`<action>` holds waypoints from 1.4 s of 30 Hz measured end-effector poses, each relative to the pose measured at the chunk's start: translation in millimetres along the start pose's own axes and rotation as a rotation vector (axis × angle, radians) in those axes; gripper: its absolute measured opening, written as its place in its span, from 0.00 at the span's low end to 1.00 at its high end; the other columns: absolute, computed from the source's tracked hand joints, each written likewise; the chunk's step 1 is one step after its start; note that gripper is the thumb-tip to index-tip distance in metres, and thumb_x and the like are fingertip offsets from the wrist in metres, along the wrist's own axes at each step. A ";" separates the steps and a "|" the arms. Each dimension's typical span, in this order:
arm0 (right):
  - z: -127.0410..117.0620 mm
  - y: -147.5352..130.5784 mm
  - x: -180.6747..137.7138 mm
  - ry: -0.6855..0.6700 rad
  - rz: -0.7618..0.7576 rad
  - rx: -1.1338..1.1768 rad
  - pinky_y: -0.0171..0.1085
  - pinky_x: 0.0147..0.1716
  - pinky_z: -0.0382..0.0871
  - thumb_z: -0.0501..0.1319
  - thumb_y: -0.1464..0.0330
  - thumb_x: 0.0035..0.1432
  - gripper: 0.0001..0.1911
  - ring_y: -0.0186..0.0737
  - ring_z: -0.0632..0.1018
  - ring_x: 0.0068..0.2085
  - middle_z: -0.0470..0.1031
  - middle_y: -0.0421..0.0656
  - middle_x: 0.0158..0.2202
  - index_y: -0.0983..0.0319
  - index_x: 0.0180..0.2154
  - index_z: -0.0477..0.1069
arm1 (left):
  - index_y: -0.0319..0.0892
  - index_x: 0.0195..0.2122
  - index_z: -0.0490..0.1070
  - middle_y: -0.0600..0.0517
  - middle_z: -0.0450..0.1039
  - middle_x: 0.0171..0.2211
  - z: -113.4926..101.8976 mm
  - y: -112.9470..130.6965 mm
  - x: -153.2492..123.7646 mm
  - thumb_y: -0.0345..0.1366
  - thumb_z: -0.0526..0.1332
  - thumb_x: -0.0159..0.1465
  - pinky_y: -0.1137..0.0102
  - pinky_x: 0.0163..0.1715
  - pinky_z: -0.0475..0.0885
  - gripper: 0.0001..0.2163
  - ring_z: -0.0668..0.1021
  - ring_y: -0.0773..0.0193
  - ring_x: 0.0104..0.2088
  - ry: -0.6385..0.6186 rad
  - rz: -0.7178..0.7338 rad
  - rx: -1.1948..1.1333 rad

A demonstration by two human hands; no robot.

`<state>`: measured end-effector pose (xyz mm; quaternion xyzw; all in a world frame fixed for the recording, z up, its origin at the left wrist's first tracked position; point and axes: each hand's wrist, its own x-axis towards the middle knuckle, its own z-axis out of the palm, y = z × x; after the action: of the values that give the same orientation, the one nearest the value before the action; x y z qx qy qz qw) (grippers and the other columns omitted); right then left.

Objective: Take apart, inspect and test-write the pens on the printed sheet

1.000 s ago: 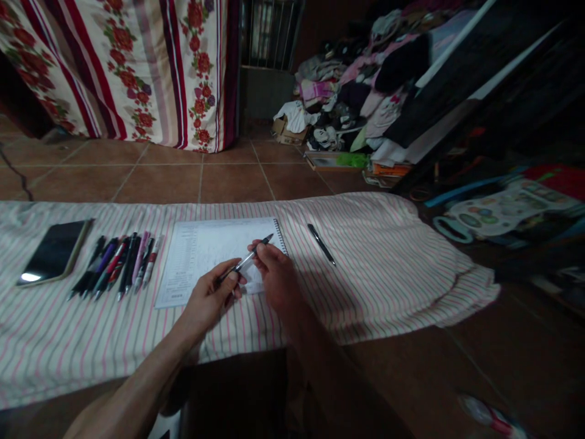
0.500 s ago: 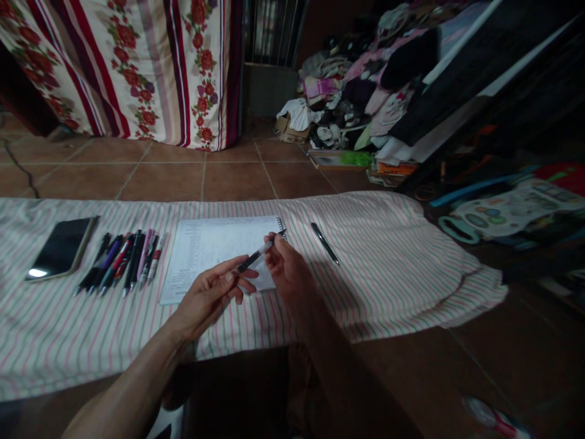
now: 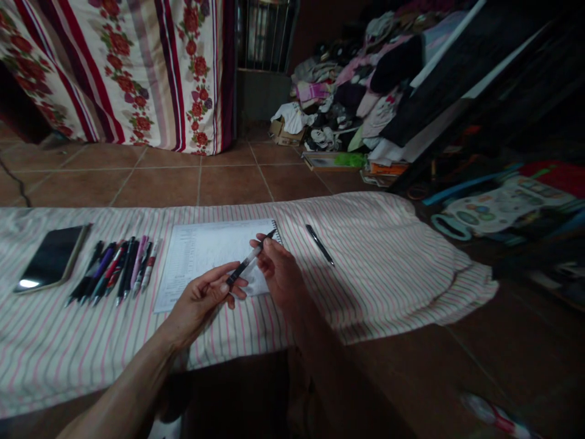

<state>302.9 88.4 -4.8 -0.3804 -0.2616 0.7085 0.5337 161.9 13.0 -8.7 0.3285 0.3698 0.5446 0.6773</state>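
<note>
Between my two hands a pen [image 3: 247, 263] with dark ends and a clear middle is held at a slant above the notebook. My left hand [image 3: 206, 294] pinches its lower dark end between thumb and fingers. At the upper end, near the dark tip, the fingers of my right hand [image 3: 276, 266] close round it. Beneath lies the spiral notebook [image 3: 183, 256], its pages white with print and faint writing. Another black pen [image 3: 320, 245] rests on the cloth to the right of the notebook.
Several pens [image 3: 112, 271] lie side by side left of the notebook, with a phone [image 3: 51, 257] beyond them. A striped cloth [image 3: 388, 262] covers the table. Piled clothes [image 3: 351, 91] and a floral curtain [image 3: 150, 67] stand past the tiled floor [image 3: 228, 183].
The view has shifted slightly, so the table things appear a little further left. Both hands keep hold of the same pen, its slant slightly steeper.
</note>
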 end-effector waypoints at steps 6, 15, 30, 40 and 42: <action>0.6 0.1 -2.1 -0.052 -0.054 -0.109 0.29 0.27 0.60 0.62 0.60 0.48 0.14 0.30 0.71 0.30 0.77 0.41 0.34 0.59 0.37 0.73 | 0.41 0.48 0.70 0.45 0.75 0.35 -6.5 -3.7 -0.2 0.33 0.63 0.56 0.71 0.28 0.64 0.17 0.75 0.63 0.33 -0.021 -0.001 0.034; 1.5 -1.0 -6.1 -0.111 -0.124 -0.264 0.32 0.29 0.61 0.59 0.59 0.51 0.16 0.34 0.73 0.34 0.77 0.44 0.36 0.60 0.40 0.72 | 0.40 0.48 0.69 0.46 0.74 0.34 -10.7 -6.7 -0.2 0.35 0.63 0.56 0.70 0.28 0.63 0.18 0.75 0.62 0.32 -0.053 -0.043 0.132; 7.4 -6.9 -15.3 -0.218 -0.248 -0.498 0.33 0.30 0.65 0.57 0.64 0.52 0.13 0.35 0.74 0.33 0.78 0.42 0.33 0.59 0.40 0.74 | 0.41 0.49 0.69 0.45 0.74 0.36 -17.1 -11.1 -1.6 0.37 0.61 0.58 0.69 0.31 0.64 0.17 0.74 0.62 0.34 -0.109 -0.074 0.215; 7.7 -0.9 -9.6 -0.118 -0.231 -0.576 0.31 0.26 0.69 0.57 0.63 0.52 0.21 0.33 0.75 0.29 0.79 0.44 0.32 0.63 0.48 0.66 | 0.35 0.42 0.71 0.43 0.75 0.31 -10.4 -8.1 -2.1 0.42 0.61 0.57 0.72 0.24 0.63 0.17 0.74 0.63 0.29 -0.119 -0.149 0.292; 5.7 5.0 -5.4 -0.017 -0.241 -0.580 0.30 0.20 0.67 0.58 0.62 0.51 0.25 0.34 0.76 0.27 0.78 0.45 0.32 0.64 0.51 0.60 | 0.34 0.41 0.71 0.43 0.75 0.30 -5.7 -7.9 -3.0 0.42 0.61 0.58 0.73 0.21 0.62 0.16 0.75 0.63 0.28 -0.139 -0.156 0.268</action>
<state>296.2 82.0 -4.0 -0.4772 -0.5005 0.5390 0.4809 160.5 8.8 -17.9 0.4229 0.4157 0.4123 0.6916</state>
